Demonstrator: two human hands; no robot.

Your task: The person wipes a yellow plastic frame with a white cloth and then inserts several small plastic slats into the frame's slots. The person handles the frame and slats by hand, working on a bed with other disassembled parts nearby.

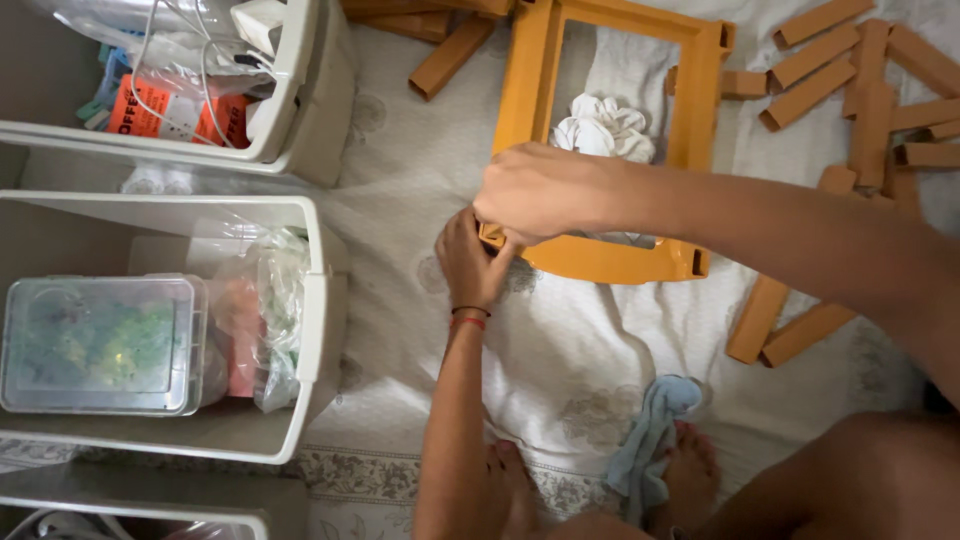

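Note:
An orange rectangular frame (690, 100) lies flat on a white patterned sheet (570, 350). Both my hands meet at its near left corner. My left hand (468, 262) grips the corner from below. My right hand (530, 192) closes over the same corner from above and hides it. A crumpled white cloth (605, 127) lies inside the frame.
Several brown wooden blocks (860, 90) lie scattered at the right and top. White bins stand at the left; the middle bin (315, 320) holds a clear lidded box (100, 345) and plastic bags. A blue cloth (650, 440) lies by my feet.

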